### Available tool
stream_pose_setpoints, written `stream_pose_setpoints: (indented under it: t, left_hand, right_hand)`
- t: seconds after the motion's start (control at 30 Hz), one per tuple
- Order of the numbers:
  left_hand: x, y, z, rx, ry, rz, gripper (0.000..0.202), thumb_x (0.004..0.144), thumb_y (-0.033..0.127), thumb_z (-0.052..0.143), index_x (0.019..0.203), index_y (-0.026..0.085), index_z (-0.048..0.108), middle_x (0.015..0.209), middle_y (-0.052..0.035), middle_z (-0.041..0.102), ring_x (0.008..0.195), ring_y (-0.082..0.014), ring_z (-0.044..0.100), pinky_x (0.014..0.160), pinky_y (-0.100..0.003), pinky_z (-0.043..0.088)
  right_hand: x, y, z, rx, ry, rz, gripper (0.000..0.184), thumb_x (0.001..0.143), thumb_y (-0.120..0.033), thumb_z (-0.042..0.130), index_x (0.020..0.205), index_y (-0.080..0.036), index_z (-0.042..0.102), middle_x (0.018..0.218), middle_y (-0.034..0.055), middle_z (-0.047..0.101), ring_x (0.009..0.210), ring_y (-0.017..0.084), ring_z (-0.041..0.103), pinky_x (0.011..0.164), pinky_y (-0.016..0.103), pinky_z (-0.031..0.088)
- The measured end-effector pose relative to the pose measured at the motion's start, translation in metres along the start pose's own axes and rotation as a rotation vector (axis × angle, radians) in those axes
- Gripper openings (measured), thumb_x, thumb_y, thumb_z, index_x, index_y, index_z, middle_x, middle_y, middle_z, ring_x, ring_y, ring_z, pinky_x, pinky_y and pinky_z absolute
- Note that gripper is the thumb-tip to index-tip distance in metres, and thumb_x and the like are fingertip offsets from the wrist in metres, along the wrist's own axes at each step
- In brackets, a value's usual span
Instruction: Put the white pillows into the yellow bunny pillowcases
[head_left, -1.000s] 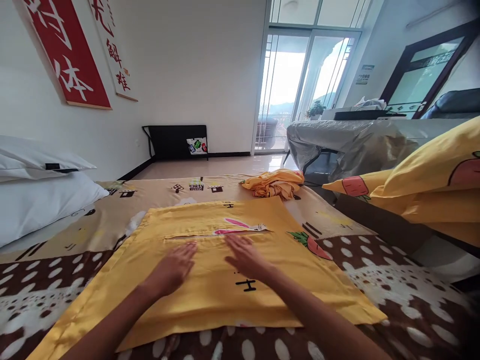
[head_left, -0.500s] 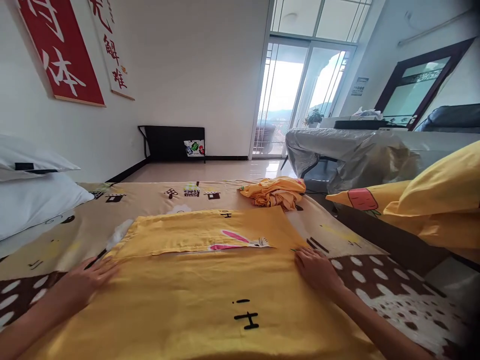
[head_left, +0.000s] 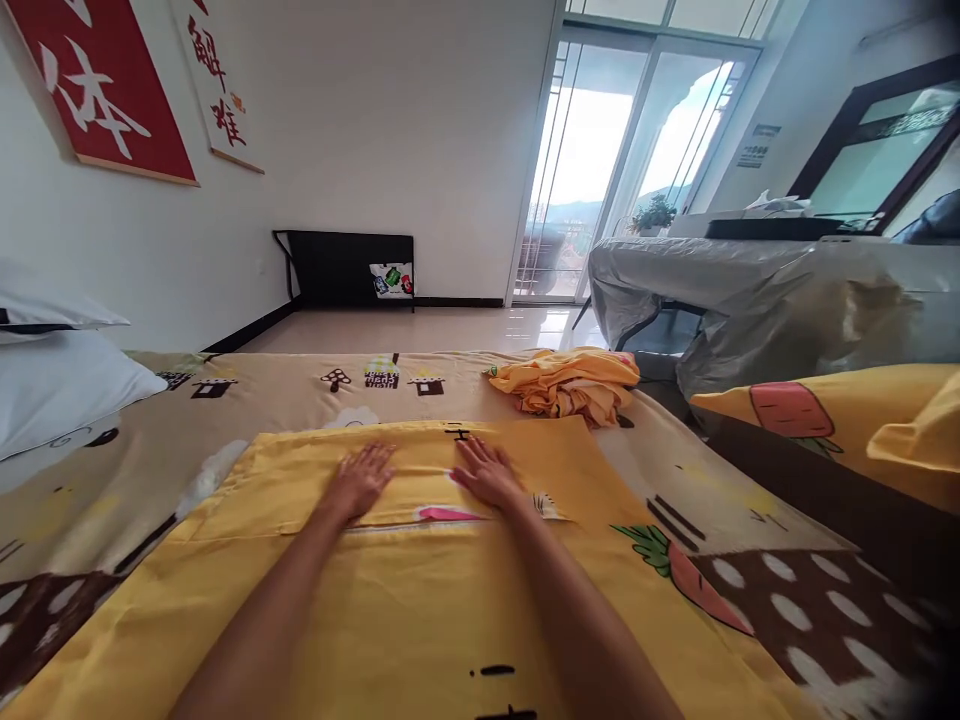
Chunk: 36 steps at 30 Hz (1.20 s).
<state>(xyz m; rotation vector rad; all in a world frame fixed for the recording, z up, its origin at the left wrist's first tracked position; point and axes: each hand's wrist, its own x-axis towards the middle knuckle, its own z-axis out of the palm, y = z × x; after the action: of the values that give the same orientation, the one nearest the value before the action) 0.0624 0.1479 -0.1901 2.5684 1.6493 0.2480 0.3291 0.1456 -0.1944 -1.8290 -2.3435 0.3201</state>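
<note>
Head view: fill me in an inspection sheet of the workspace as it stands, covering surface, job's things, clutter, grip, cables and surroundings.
Surface: patterned blanket, brown with pale spots at the near right.
Job's things: yellow cloth, spread out, with a slit across it and a printed carrot at right.
Clutter: crumpled orange cloth beyond the yellow cloth; white pillows at left; carrot-print fabric at right.
Grip: left hand and right hand palm down on the yellow cloth beyond the slit, apart, neither grasping.
Cables: nothing clearly seen.
Surroundings: glass doors, plastic-covered table, hanging scrolls on the wall.
</note>
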Motion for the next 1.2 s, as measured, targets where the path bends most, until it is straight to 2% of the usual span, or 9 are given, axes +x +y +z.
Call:
stream_pose_setpoints:
  t: [0.23,0.37,0.47,0.6,0.73,0.87,0.93,1.07,1.2]
  left_hand:
    - [-0.037,-0.145,-0.020,0.147,-0.099,-0.475,0.059,0.093,0.041,0.020,0.148,0.020,0.020,0.155,-0.0055,0.015,0.144,-0.0230,0.014,0.114,-0.053,0.013]
    - [-0.048,-0.177,-0.015,0.260,-0.151,-0.482,0.060,0.092,0.041,0.010,0.149,0.022,0.014,0.156,0.0011,0.010,0.144,-0.0178,0.010,0.114,-0.051,0.014]
    - [-0.047,-0.178,-0.018,0.267,-0.137,-0.445,0.060,0.092,0.041,0.011,0.149,0.020,0.015,0.156,-0.0025,0.012,0.144,-0.0204,0.013,0.112,-0.054,0.015]
    - [-0.029,-0.143,-0.040,0.316,-0.109,-0.487,0.053,0.091,0.031,0.025,0.140,0.015,0.040,0.148,-0.0137,0.035,0.138,-0.0285,0.028,0.112,-0.058,0.011]
    - [0.015,-0.051,-0.050,0.287,-0.034,-0.387,0.047,0.084,0.011,0.029,0.118,0.010,0.062,0.136,-0.0203,0.049,0.130,-0.0327,0.041,0.110,-0.062,0.007]
    - [0.052,0.059,-0.018,0.111,-0.042,-0.137,0.055,0.083,0.012,0.032,0.137,0.015,0.044,0.145,-0.0096,0.040,0.135,-0.0187,0.036,0.110,-0.039,0.030]
    - [0.056,0.093,0.004,0.050,-0.066,-0.088,0.057,0.085,0.017,0.031,0.141,0.014,0.038,0.148,-0.0075,0.035,0.137,-0.0167,0.032,0.111,-0.035,0.029]
    - [0.048,0.106,0.032,-0.008,-0.050,-0.101,0.058,0.089,0.023,0.020,0.147,0.017,0.024,0.154,-0.0016,0.018,0.143,-0.0175,0.016,0.117,-0.047,0.012]
    - [0.049,0.099,0.035,-0.048,-0.056,-0.167,0.059,0.088,0.029,0.023,0.147,0.024,0.026,0.155,0.0000,0.014,0.144,-0.0209,0.013,0.116,-0.053,0.009]
  right_hand:
    - [0.000,0.131,-0.016,-0.108,0.079,0.269,0.065,0.091,-0.058,0.021,0.148,-0.027,0.023,0.156,0.0023,0.016,0.144,0.020,0.011,0.114,0.049,0.011]
    - [-0.010,0.183,-0.012,-0.205,0.192,0.309,0.063,0.092,-0.055,0.020,0.147,-0.025,0.025,0.156,0.0013,0.018,0.143,0.020,0.015,0.114,0.046,0.012]
    - [-0.015,0.190,-0.013,-0.241,0.197,0.313,0.062,0.093,-0.054,0.019,0.148,-0.026,0.023,0.155,0.0009,0.019,0.142,0.019,0.019,0.114,0.046,0.013]
    - [-0.016,0.157,-0.033,-0.263,0.119,0.403,0.059,0.094,-0.046,0.023,0.147,-0.021,0.026,0.155,0.0071,0.022,0.142,0.024,0.019,0.113,0.051,0.014]
    - [-0.007,0.083,-0.050,-0.257,0.122,0.423,0.051,0.091,-0.024,0.034,0.139,-0.007,0.040,0.144,0.0232,0.038,0.135,0.030,0.032,0.112,0.050,0.011]
    - [0.005,-0.003,-0.026,-0.183,0.101,0.207,0.052,0.091,-0.019,0.030,0.143,-0.017,0.035,0.149,0.0102,0.035,0.135,0.016,0.034,0.110,0.031,0.022]
    - [0.006,-0.030,-0.005,-0.139,0.071,0.160,0.053,0.092,-0.022,0.028,0.145,-0.019,0.031,0.152,0.0062,0.030,0.138,0.013,0.028,0.109,0.030,0.025]
    - [0.005,-0.042,0.022,-0.071,0.049,0.171,0.057,0.093,-0.026,0.020,0.149,-0.020,0.019,0.156,0.0008,0.015,0.143,0.014,0.012,0.114,0.037,0.014]
    - [0.007,-0.037,0.025,-0.036,0.026,0.222,0.058,0.093,-0.033,0.020,0.150,-0.025,0.017,0.156,-0.0025,0.011,0.144,0.013,0.008,0.115,0.041,0.009]
